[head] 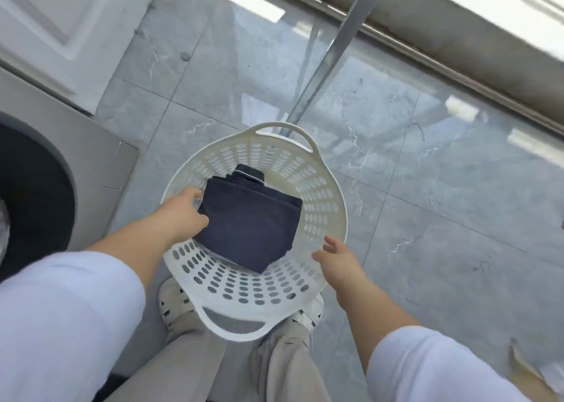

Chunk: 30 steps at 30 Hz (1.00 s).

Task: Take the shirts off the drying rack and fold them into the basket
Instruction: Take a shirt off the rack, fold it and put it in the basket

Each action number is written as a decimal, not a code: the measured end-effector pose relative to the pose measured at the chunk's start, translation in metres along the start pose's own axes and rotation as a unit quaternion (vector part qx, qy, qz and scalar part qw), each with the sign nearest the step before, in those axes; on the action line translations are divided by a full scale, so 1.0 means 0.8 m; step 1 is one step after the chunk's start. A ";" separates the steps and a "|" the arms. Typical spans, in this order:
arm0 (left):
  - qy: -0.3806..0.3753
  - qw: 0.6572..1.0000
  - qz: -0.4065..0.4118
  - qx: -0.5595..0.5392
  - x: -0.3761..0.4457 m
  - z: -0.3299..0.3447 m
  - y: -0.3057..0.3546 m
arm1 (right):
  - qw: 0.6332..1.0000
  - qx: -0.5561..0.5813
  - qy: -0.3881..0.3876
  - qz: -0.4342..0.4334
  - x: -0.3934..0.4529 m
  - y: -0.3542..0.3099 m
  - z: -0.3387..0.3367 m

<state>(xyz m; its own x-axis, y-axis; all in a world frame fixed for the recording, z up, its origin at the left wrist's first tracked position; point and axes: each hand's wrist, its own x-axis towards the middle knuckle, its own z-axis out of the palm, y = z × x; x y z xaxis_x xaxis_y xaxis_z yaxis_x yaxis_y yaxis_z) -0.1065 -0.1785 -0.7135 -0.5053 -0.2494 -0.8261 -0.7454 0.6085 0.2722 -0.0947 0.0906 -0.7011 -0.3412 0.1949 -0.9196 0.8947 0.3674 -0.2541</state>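
A white perforated laundry basket [329,206] with two loop handles stands on the floor in front of my feet. Inside it lies a folded navy shirt [250,218], its collar with a pale stripe pointing away from me. My left hand [183,215] reaches into the basket and grips the shirt's left edge, fingers tucked under the fabric. My right hand [341,261] hovers over the basket's right rim, fingers spread, holding nothing. The drying rack shows only as a metal pole [332,47] rising behind the basket.
Glossy grey marble tiles [442,188] cover the floor. A front-loading washing machine [61,172] with a dark round door stands at the left. A window track [457,57] runs along the upper right. My sandalled feet sit under the basket's near edge.
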 end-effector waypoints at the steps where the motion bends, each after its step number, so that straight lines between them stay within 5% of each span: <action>1: -0.003 1.000 0.001 -0.001 -0.010 -0.001 0.004 | 1.000 0.004 0.000 0.000 -0.008 -0.002 -0.003; 16: -0.028 0.989 0.146 -0.017 -0.257 -0.101 0.147 | 0.994 0.063 0.018 -0.086 -0.277 -0.046 -0.163; 23: -0.041 0.944 0.321 0.063 -0.402 -0.133 0.251 | 0.959 0.185 0.148 -0.158 -0.446 -0.001 -0.251; 30: -0.120 0.884 0.435 0.121 -0.564 -0.068 0.346 | 0.893 0.278 0.255 -0.247 -0.557 0.095 -0.357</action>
<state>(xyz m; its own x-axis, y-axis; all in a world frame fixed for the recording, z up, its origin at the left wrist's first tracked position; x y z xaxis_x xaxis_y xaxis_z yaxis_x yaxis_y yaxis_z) -0.1085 0.0612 -0.2387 -0.7132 0.5414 -0.4452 0.0085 0.6418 0.7668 0.0432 0.2916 -0.2249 -0.6933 0.5747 -0.4348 0.5562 0.0432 -0.8299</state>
